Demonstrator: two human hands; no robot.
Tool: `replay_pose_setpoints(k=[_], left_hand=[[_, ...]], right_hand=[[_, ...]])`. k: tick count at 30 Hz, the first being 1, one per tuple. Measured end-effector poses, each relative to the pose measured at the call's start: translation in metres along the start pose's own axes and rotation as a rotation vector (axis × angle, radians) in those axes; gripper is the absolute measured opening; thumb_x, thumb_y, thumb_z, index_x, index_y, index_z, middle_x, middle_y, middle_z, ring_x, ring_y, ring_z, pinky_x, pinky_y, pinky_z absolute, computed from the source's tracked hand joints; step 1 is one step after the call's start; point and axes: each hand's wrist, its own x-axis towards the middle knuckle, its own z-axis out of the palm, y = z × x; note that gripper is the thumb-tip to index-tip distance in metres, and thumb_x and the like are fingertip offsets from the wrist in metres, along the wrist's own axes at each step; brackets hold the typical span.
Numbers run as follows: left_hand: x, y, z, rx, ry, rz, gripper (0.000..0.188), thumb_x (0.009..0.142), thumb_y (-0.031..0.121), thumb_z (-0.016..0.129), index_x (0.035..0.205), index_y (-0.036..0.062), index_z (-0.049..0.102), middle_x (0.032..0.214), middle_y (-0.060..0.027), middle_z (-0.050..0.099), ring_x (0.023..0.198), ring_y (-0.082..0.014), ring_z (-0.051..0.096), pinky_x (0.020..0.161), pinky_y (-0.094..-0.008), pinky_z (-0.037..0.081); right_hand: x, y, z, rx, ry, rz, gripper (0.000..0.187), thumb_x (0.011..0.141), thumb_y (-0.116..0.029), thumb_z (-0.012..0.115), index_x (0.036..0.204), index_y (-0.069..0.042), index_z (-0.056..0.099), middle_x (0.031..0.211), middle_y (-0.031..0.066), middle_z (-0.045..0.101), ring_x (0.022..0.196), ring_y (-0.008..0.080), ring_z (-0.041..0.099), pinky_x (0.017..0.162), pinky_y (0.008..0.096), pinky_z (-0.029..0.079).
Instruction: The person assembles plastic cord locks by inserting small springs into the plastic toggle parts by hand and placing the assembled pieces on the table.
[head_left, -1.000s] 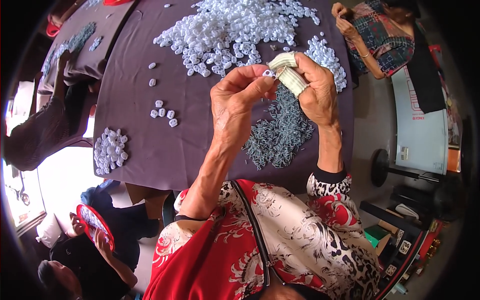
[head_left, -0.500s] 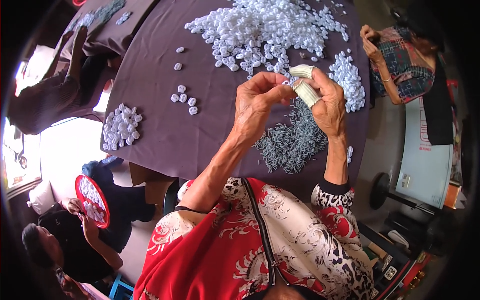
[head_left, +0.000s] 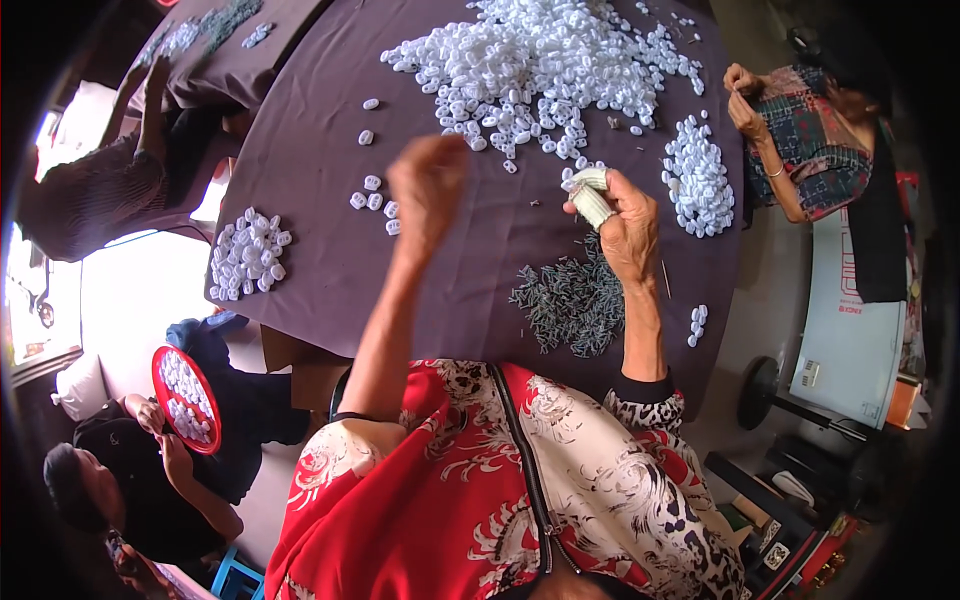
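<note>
Right hand [head_left: 628, 222] is pinching white stack [head_left: 590, 195] above pin pile [head_left: 572, 303]; left hand [head_left: 428, 190] is blurring, grip unclear. Best keeping stack steady, aligned.

Both hands raised, left hand [head_left: 428, 190] fisted, right hand [head_left: 625, 225] gripping.

A stack of small white plastic pieces [head_left: 590, 195], tilted, clasped above the dark table.

White plastic pieces [head_left: 540, 60], dark-purple tablecloth [head_left: 320, 180], grey pins [head_left: 572, 305].
</note>
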Motion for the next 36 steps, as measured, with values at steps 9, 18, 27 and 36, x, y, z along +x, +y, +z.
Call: replay_pose_setpoints(k=[9,18,27,36], left_hand=[[0.056,-0.102,-0.063,0.799,-0.021,0.022,0.022,0.073,0.012,0.058,0.094,0.0092,0.063,0.088,-0.013,0.059,0.083,-0.0302,0.057,0.076,-0.0374,0.045],[0.036,0.023,-0.023,-0.851,-0.199,-0.516,0.017,0.076,0.004,0.062,0.091,-0.004,0.059,0.079,-0.0091,0.061,0.066,-0.0146,0.058,0.063,-0.0247,0.048],[-0.003,0.118,0.017,-1.136,-0.419,-0.503,0.023,0.072,-0.002,0.064,0.095,-0.002,0.06,0.08,-0.0054,0.061,0.069,-0.0112,0.056,0.066,-0.0233,0.046],[-0.011,0.142,0.025,-1.028,-0.457,-0.525,0.03,0.071,0.001,0.066,0.099,-0.0032,0.059,0.08,-0.0044,0.061,0.071,-0.0095,0.056,0.066,-0.0216,0.045]], right_hand=[[-0.014,0.013,0.013,-0.131,-0.136,-0.094,0.015,0.074,-0.003,0.054,0.087,0.001,0.06,0.073,0.0065,0.063,0.067,0.0113,0.06,0.063,0.0232,0.046],[-0.014,0.001,0.001,0.156,-0.155,0.067,0.03,0.082,-0.025,0.053,0.092,0.003,0.058,0.08,0.0079,0.062,0.071,0.0134,0.061,0.066,0.0242,0.049],[-0.018,-0.037,-0.025,0.544,0.139,-0.066,0.021,0.077,-0.008,0.051,0.092,0.005,0.057,0.081,0.0114,0.061,0.066,0.0185,0.06,0.063,0.0291,0.049],[-0.024,-0.061,-0.043,0.299,0.247,-0.268,0.026,0.076,-0.006,0.048,0.098,0.006,0.054,0.094,0.0182,0.06,0.082,0.0239,0.061,0.079,0.0327,0.046]])
